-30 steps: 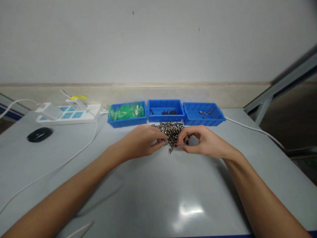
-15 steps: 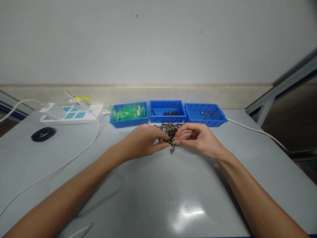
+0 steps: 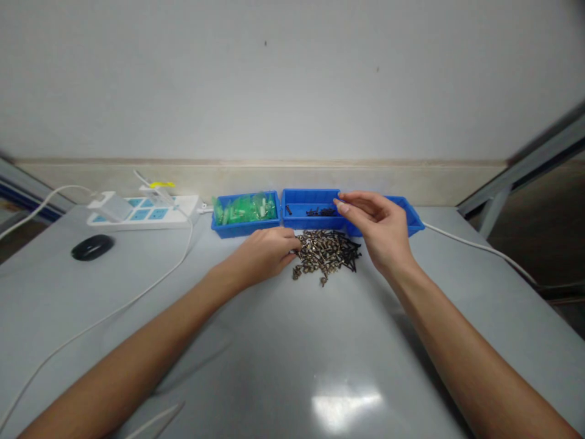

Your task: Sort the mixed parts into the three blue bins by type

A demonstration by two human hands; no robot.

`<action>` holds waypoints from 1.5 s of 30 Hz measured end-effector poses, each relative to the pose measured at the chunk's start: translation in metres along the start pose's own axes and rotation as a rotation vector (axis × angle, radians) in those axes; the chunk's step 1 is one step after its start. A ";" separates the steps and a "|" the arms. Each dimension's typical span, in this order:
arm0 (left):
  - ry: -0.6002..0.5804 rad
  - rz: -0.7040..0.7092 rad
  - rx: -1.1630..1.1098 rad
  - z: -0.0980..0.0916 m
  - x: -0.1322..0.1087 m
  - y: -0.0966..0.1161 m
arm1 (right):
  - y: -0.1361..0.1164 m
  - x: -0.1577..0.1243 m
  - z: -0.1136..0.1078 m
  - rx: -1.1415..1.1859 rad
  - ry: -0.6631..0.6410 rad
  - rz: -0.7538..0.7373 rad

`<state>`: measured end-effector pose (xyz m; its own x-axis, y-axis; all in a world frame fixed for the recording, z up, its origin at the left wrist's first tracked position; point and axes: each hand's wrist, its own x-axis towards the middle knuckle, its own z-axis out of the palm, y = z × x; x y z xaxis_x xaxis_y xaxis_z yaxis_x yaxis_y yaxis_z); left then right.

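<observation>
A heap of small screws (image 3: 326, 249), brassy on the left and black on the right, lies on the table before the blue bins. At its left edge is my left hand (image 3: 269, 253), fingers curled together at the screws; what they pinch is hidden. My right hand (image 3: 381, 225) is raised over the right blue bin (image 3: 414, 221), thumb and fingertips close together by the middle bin's right end. Anything between them is too small to make out. Several dark screws (image 3: 321, 212) lie in the middle blue bin (image 3: 311, 196).
The left blue bin (image 3: 244, 230) holds green bags (image 3: 244, 208). Further left are a white power strip (image 3: 183, 221) with plugs and a black mouse (image 3: 92, 247). A white cable (image 3: 137, 289) runs down the table's left side, another (image 3: 479, 244) right of the bins.
My right hand has lifted away from the heap, up and right to the bins. My left hand has drawn slightly left, uncovering more screws. The view has shifted a little.
</observation>
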<state>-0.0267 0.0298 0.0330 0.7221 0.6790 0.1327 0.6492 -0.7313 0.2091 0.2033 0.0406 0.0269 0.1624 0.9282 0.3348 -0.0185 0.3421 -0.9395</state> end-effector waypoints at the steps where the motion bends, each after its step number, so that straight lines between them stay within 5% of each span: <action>1: -0.004 -0.006 0.011 0.001 0.000 0.000 | -0.001 0.001 0.002 -0.010 -0.014 -0.003; 22: 0.043 -0.085 0.009 0.010 0.002 0.005 | 0.012 -0.032 0.002 -0.062 -0.197 0.153; 29: 0.157 -0.039 -0.157 -0.001 -0.001 0.003 | 0.011 -0.037 0.000 -0.217 -0.444 0.099; 35: 0.171 -0.028 -0.229 -0.003 0.001 0.009 | 0.011 -0.042 0.005 -0.066 -0.551 0.222; 39: 0.199 -0.039 -0.228 0.001 0.001 0.006 | 0.012 -0.040 0.004 -0.014 -0.459 0.278; 45: 0.160 -0.083 -0.057 0.012 0.005 0.006 | 0.012 -0.032 0.000 0.083 -0.250 0.164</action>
<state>-0.0166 0.0278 0.0235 0.6165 0.7417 0.2641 0.6872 -0.6707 0.2793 0.1980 0.0148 0.0049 -0.0973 0.9756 0.1968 -0.1062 0.1864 -0.9767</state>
